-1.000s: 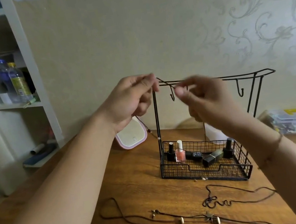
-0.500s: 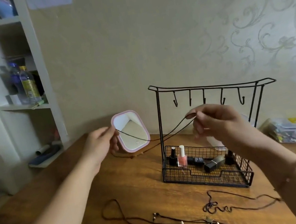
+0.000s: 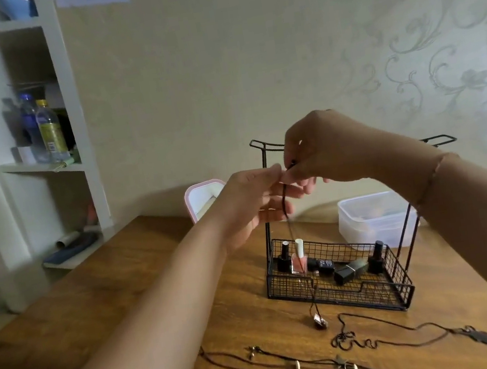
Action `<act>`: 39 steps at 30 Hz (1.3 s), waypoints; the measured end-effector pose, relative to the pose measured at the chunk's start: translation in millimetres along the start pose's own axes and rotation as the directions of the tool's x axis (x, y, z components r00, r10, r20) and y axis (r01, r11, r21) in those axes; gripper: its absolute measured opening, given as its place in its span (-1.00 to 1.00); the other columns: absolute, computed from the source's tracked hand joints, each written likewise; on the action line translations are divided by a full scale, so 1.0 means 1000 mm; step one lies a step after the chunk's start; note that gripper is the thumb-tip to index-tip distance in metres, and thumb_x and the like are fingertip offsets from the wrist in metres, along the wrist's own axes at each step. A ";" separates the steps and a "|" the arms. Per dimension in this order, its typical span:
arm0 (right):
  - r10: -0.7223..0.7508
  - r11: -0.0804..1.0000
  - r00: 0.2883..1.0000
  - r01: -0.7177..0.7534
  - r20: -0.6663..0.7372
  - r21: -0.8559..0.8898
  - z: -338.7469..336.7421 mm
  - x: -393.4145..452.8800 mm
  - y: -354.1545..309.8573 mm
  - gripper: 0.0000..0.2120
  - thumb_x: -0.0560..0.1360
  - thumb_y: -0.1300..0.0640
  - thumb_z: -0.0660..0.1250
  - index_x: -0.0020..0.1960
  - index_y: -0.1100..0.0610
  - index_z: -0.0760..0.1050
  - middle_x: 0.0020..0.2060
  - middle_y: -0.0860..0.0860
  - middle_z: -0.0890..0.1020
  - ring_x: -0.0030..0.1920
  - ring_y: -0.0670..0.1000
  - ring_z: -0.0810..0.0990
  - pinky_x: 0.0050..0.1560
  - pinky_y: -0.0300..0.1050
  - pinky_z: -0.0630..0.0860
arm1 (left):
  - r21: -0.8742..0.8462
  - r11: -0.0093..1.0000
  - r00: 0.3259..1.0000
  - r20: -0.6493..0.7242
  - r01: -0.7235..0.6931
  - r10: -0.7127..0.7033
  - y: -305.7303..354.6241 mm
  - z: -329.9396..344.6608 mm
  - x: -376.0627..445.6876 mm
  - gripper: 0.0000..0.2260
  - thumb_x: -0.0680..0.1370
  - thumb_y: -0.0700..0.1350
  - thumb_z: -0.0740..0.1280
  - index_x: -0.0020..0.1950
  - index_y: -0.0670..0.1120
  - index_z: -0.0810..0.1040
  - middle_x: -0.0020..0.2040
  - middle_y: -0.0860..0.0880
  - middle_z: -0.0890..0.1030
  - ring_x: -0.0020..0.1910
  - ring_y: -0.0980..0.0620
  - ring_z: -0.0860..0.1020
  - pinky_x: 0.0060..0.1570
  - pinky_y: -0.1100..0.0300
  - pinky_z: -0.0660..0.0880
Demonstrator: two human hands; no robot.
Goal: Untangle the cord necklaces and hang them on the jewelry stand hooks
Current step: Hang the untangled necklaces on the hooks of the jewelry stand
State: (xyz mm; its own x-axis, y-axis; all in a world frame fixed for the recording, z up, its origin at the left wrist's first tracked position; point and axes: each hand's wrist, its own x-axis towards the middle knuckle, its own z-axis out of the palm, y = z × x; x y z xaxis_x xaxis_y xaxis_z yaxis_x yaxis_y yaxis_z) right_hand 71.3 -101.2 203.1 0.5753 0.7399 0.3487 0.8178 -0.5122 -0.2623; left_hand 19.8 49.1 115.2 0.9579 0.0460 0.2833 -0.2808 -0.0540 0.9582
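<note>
I see both hands raised before the stand's top bar | left hand point(image 3: 254, 201) and right hand point(image 3: 326, 152) both pinch the necklace point(image 3: 287, 209) cord at its top | its pendant point(image 3: 320, 322) dangles just off the stand point(image 3: 341, 283) basket's front left corner | other necklaces point(image 3: 372, 339) lie along the table point(image 3: 110, 301) front edge
</note>
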 end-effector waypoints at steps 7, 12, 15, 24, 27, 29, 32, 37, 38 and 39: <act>0.075 0.977 0.992 -0.052 -0.106 0.205 0.004 -0.017 0.022 -0.92 0.50 0.10 0.45 -0.09 0.09 0.69 -0.29 -0.07 0.71 -0.37 -0.08 0.69 -0.36 -0.09 0.58 | -0.154 0.987 0.996 -0.090 -0.033 0.019 -0.006 0.004 0.005 -0.87 0.60 -0.20 0.33 0.07 -0.19 0.64 -0.36 -0.01 0.46 -0.39 0.08 0.33 -0.27 0.21 0.27; 0.169 0.905 0.974 -0.093 -0.150 0.416 0.004 -0.016 0.023 -0.97 0.40 0.03 0.54 -0.20 -0.04 0.71 -0.25 0.16 0.68 -0.30 0.12 0.54 -0.41 -0.09 0.47 | 0.137 0.985 0.984 -0.129 -0.108 0.126 0.000 0.011 0.005 -0.85 0.61 -0.12 0.35 0.13 -0.06 0.65 -0.20 0.04 0.61 -0.31 0.11 0.48 -0.24 0.27 0.39; 0.229 0.847 0.970 -0.155 -0.085 0.509 0.000 -0.016 0.018 -0.95 0.41 0.03 0.53 -0.19 -0.01 0.73 -0.35 0.06 0.66 -0.25 0.03 0.50 -0.38 -0.08 0.40 | 0.184 0.965 0.964 -0.158 -0.185 0.215 0.007 0.017 0.005 -0.85 0.61 -0.14 0.33 0.15 -0.07 0.64 -0.01 -0.02 0.69 -0.17 0.17 0.60 -0.17 0.33 0.45; 0.245 0.844 0.947 -0.103 -0.207 0.527 -0.005 -0.008 0.009 -0.87 0.52 0.12 0.44 -0.16 0.16 0.64 -0.26 0.07 0.72 -0.18 0.01 0.73 -0.37 -0.12 0.56 | 0.141 0.970 0.961 -0.169 -0.197 0.219 -0.003 0.023 0.001 -0.86 0.62 -0.16 0.32 -0.04 -0.09 0.68 -0.20 0.00 0.69 -0.24 0.12 0.59 -0.17 0.34 0.44; 0.234 0.826 0.936 -0.049 -0.263 0.562 -0.011 -0.003 0.005 -0.83 0.56 0.17 0.38 -0.20 0.17 0.60 -0.24 0.10 0.72 -0.18 0.06 0.74 -0.36 -0.12 0.57 | 0.242 0.954 0.965 -0.147 -0.177 0.217 -0.022 0.024 -0.007 -0.84 0.62 -0.17 0.31 -0.06 -0.09 0.68 -0.20 -0.06 0.67 -0.20 0.08 0.60 -0.13 0.35 0.51; 0.260 0.811 0.899 -0.006 -0.352 0.585 -0.019 0.001 0.005 -0.83 0.58 0.19 0.36 -0.20 0.17 0.57 -0.28 0.07 0.69 -0.22 0.06 0.74 -0.36 -0.13 0.58 | 0.322 0.937 0.981 -0.095 -0.133 0.172 -0.042 0.023 -0.014 -0.86 0.62 -0.13 0.32 -0.03 -0.08 0.68 -0.22 -0.01 0.67 -0.20 -0.01 0.62 -0.12 0.23 0.58; 0.234 0.848 0.843 0.067 -0.484 0.526 -0.030 0.004 0.002 -0.83 0.58 0.18 0.35 -0.19 0.16 0.58 -0.30 0.05 0.68 -0.29 0.02 0.73 -0.35 -0.08 0.62 | 0.466 0.883 0.997 -0.028 -0.056 0.078 -0.080 0.023 -0.028 -0.85 0.61 -0.05 0.33 0.04 -0.04 0.69 -0.33 0.21 0.61 -0.41 0.18 0.46 -0.34 0.30 0.42; 0.186 0.849 0.801 0.161 -0.569 0.504 -0.030 0.008 0.000 -0.88 0.58 0.22 0.32 -0.11 0.22 0.58 -0.28 0.09 0.66 -0.34 0.06 0.71 -0.42 -0.07 0.58 | 0.565 0.825 0.999 0.017 0.027 -0.044 -0.106 0.023 -0.035 -0.83 0.57 -0.01 0.39 0.11 0.04 0.71 -0.02 0.25 0.66 -0.07 0.38 0.56 -0.08 0.48 0.42; 0.194 0.846 0.787 0.169 -0.586 0.506 -0.030 0.008 0.000 -0.88 0.57 0.22 0.32 -0.13 0.19 0.58 -0.29 0.08 0.66 -0.34 0.07 0.71 -0.44 -0.07 0.57 | 0.578 0.815 0.997 0.027 0.038 -0.066 -0.106 0.022 -0.034 -0.85 0.57 -0.01 0.40 0.10 0.06 0.71 0.04 0.22 0.66 -0.06 0.37 0.56 -0.03 0.43 0.44; 0.202 0.841 0.771 0.180 -0.605 0.510 -0.030 0.009 0.001 -0.87 0.57 0.21 0.32 -0.15 0.17 0.57 -0.30 0.06 0.65 -0.36 0.07 0.70 -0.47 -0.09 0.56 | 0.603 0.796 0.996 0.034 0.048 -0.086 -0.106 0.021 -0.032 -0.86 0.56 -0.02 0.41 0.09 0.09 0.71 0.07 0.21 0.66 -0.05 0.37 0.55 0.02 0.35 0.46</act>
State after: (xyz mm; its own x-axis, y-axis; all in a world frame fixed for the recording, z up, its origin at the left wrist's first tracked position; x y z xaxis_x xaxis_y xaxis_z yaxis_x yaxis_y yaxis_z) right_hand 77.5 -108.2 232.5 0.6176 0.2032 0.7598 0.7836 -0.0757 -0.6167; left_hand 20.2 32.7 4.0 0.9800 0.0169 0.1985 -0.1415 -0.6425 0.7531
